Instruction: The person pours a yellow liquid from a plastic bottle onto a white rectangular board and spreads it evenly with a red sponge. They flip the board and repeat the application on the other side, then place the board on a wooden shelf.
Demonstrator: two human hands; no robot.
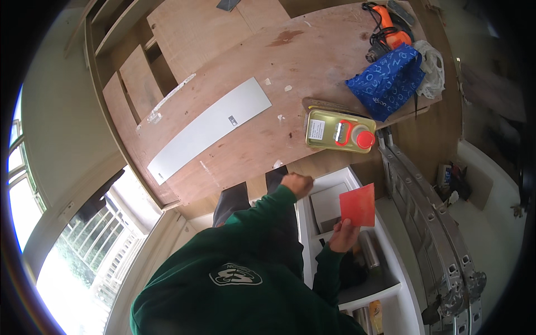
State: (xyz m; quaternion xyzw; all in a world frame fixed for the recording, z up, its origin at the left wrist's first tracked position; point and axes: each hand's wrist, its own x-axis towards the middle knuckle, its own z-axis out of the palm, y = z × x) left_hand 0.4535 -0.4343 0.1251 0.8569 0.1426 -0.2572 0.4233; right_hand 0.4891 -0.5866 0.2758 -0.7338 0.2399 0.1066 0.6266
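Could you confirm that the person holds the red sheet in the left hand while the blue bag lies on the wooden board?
Not the left hand: the head view shows the red sheet in the right hand; the blue bag does lie on the wooden board.

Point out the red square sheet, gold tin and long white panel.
Red square sheet (358, 205): head view, middle of its face.
Gold tin (330, 134): head view, bare part of its top.
Long white panel (208, 128): head view, middle of its face.

Left hand: curled inward, palm hidden. Red sheet: far face out of sight. White plastic bag: partly behind blue bag. Grey piece: cut by upper edge. Metal ladder: lower end cut off.
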